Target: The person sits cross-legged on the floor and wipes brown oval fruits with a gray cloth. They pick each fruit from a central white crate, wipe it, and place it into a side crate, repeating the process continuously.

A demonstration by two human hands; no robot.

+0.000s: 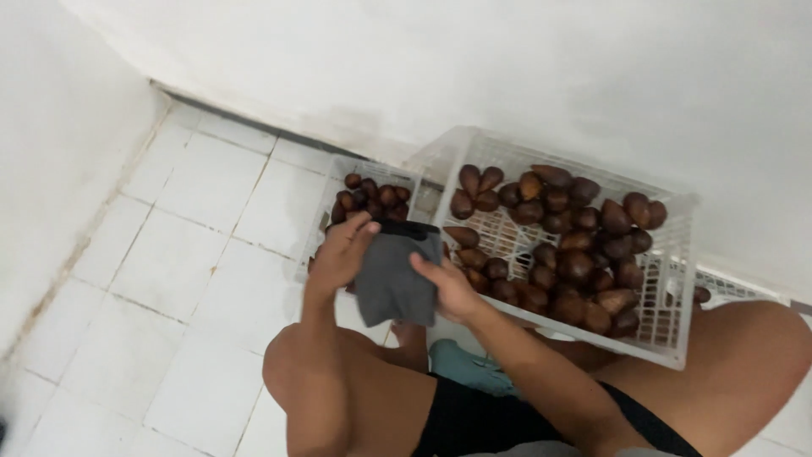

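My left hand and my right hand both hold a grey cloth with a black edge, just above my knees. Whatever is wrapped in the cloth is hidden. Right behind the cloth stands a large white plastic crate with many brown scaly fruits. A smaller white crate with several of the same brown fruits stands to its left, behind my left hand.
I sit on a white tiled floor in a corner of white walls. My bare knees frame the bottom of the view. A light teal object lies between my legs, under the big crate's front edge.
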